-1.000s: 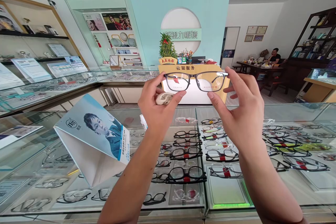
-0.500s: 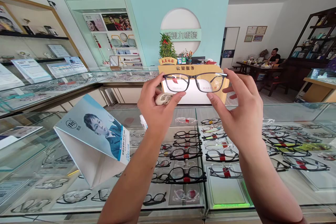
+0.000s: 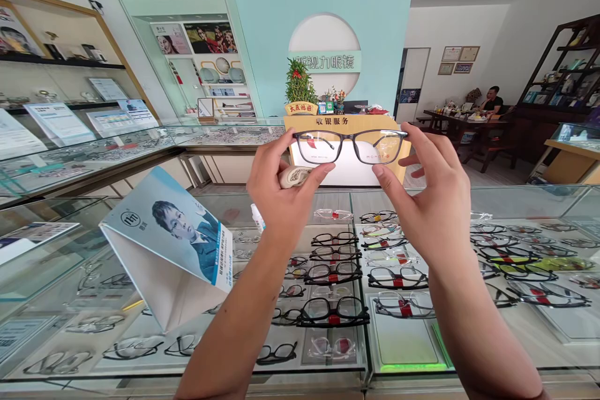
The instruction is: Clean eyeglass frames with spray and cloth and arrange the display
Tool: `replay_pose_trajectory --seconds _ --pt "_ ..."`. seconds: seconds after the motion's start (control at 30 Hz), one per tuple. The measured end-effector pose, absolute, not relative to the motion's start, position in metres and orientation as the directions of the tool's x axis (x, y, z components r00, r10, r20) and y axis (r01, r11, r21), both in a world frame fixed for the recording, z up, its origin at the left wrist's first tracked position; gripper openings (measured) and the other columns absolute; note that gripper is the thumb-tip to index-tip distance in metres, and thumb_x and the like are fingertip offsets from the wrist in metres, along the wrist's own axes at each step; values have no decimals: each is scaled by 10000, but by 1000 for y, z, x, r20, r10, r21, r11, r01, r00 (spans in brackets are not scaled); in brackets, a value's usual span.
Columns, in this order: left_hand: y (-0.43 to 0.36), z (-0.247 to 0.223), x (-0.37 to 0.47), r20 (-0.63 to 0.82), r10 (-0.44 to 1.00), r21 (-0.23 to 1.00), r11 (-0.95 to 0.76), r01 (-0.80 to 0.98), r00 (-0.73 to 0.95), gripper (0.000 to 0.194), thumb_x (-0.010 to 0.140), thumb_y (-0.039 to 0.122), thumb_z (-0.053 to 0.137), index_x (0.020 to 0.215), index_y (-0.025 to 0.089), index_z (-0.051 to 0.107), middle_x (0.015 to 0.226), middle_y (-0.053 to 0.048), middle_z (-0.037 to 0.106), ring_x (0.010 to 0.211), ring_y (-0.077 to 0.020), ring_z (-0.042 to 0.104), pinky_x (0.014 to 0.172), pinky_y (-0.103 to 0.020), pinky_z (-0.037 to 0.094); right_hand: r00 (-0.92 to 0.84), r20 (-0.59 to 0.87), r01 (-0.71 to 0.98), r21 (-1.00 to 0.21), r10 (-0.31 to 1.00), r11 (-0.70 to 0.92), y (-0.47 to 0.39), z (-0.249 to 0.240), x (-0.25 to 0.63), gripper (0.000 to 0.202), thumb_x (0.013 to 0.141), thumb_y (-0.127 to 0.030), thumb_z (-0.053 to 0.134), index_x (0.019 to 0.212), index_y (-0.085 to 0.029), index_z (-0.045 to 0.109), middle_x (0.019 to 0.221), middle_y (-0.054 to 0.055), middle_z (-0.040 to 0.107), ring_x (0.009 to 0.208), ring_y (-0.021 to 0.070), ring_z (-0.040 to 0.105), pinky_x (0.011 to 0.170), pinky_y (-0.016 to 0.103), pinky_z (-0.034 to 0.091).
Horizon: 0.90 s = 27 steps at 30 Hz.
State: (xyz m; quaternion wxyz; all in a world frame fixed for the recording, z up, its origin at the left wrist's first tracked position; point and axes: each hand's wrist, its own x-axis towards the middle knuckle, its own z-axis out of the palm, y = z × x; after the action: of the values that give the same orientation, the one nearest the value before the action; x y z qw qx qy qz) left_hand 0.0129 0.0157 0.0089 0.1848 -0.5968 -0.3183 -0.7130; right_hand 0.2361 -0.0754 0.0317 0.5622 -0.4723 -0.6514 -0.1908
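A pair of dark-framed eyeglasses is held up level above the glass display case, spread between both hands. My left hand pinches the left end of the frame between thumb and fingers. A rolled pale cloth is tucked in the same palm. At the frame's right end, my right hand grips the corner with its fingertips, the thumb just under the right lens. Red marking shows on the left lens and small lettering on the right one.
Beneath my arms, the glass case holds rows of glasses. A tent-shaped sign stands on its left, near a small white bottle. Beyond are a cashier counter with a plant and a seated person.
Almost nothing differs. The whole view has shifted slightly, and the eyeglasses stay held in both hands.
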Motion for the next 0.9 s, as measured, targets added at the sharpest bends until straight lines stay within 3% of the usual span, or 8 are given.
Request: replay_pose_trajectory --seconds 0.3,0.5,0.7,0.9 --pt "14 9 12 983 60 160 -753 639 -175 744 909 670 928 1498 271 711 1340 -112 776 1093 -277 758 849 -403 616 55 914 812 -275 401 515 -72 31 240 586 1114 -531 664 1649 -291 640 1448 170 730 1018 300 757 793 462 651" --pt "13 9 12 987 9 121 -709 695 -162 740 916 682 918 1496 271 714 1325 -113 793 1037 -268 770 952 -456 623 51 920 804 -269 389 530 -72 31 241 578 1119 -534 661 1650 -306 643 1443 161 737 1026 302 762 791 459 655" --pt "13 8 12 986 22 132 -696 705 -163 760 927 713 892 1503 256 701 1328 -119 789 1064 -269 775 849 -402 628 50 907 805 -284 418 521 -72 31 242 593 1117 -534 675 1662 -306 626 1474 166 715 1054 315 768 806 481 659" --pt "13 9 12 988 -2 107 -709 697 -154 743 936 689 895 1506 253 703 1328 -115 781 1136 -286 774 849 -393 638 42 920 806 -261 389 531 -73 31 241 594 1130 -564 650 1671 -320 627 1452 160 734 1029 293 769 802 466 673"
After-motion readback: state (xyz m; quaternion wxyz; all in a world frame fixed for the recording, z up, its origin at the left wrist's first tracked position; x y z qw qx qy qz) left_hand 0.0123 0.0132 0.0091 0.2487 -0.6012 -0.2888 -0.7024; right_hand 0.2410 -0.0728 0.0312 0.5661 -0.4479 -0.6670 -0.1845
